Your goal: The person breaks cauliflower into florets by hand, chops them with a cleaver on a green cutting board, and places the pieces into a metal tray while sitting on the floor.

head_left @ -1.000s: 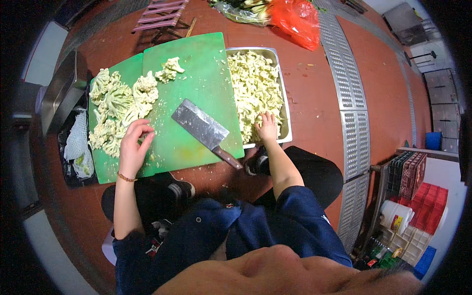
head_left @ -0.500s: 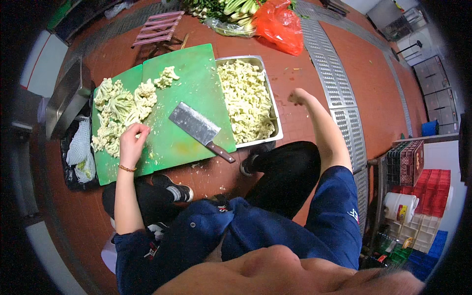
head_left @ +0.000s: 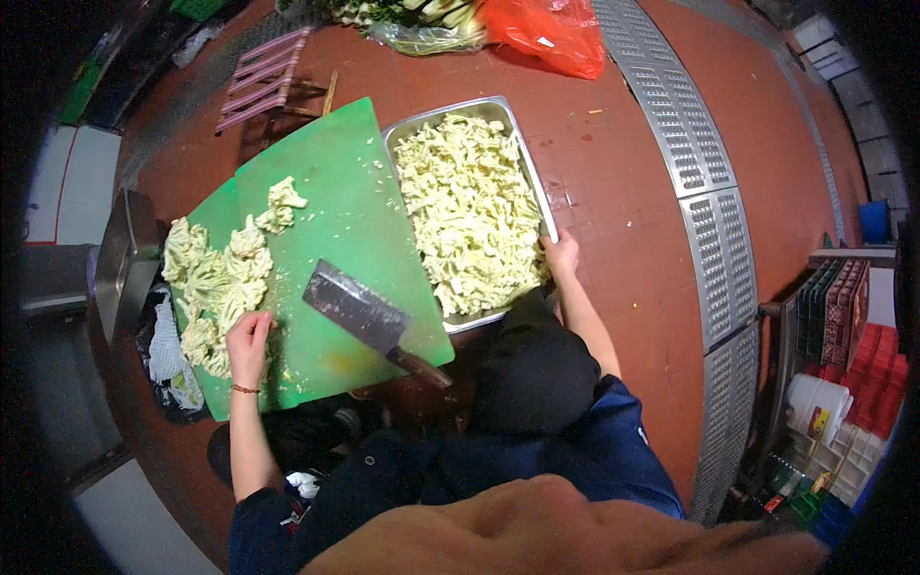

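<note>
Clock hub: centre of the view, 12 away from you. Your left hand [head_left: 249, 347] is between 8 and 9, forearm upright from below, wrist nearly straight, fingers curled. Your right hand [head_left: 563, 255] is between 2 and 3, its forearm slanting up and inward.

Nearest: your right knee [head_left: 537, 369] hides the near right corner of the metal tray [head_left: 529, 171]. The cleaver [head_left: 356, 307] lies on the green board [head_left: 331, 182] between 8 and 9, blade toward 10, handle end over the near edge. Cauliflower pieces [head_left: 206, 280] sit at 9, just beyond your left hand; one small floret [head_left: 283, 205] lies near them. Chopped cauliflower [head_left: 470, 216] fills the tray at 12. Farther: striped stool [head_left: 264, 81] between 10 and 11, floor grate [head_left: 704, 182] at 2, red plastic bag [head_left: 548, 36] between 12 and 1.

Grip, left: thumb and fingers bunched together; cannot tell whether a scrap is between them. Right: closed over the tray's outer rim; the fingers' undersides are hidden.
</note>
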Demonstrator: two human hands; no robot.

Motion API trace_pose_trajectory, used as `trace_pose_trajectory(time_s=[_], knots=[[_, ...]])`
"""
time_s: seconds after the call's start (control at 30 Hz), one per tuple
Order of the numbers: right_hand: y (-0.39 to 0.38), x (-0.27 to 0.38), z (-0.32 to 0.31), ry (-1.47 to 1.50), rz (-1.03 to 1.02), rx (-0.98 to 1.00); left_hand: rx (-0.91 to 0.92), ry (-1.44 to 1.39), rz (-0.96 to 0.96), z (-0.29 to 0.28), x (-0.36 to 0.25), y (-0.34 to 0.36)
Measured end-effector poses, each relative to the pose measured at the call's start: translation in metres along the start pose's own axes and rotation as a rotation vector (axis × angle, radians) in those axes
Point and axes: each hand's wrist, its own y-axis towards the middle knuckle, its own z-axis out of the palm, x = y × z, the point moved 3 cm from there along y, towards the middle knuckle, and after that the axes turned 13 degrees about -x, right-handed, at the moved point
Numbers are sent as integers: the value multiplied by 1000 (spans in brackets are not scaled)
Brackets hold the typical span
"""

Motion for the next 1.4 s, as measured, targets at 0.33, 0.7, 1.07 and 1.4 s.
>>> trace_pose_trajectory(time_s=[0.33,0.7,1.07,1.4], knots=[[23,-41,6,331,118,-208,84,11,56,19,-30,10],[117,-100,-52,601,461,-237,42,91,77,-11,-33,-11],[-31,243,-143,219,-546,658,-145,-85,170,-89,-42,-48],[-325,396,-180,78,-1111,682,-666,-218,-198,-214,222,94]])
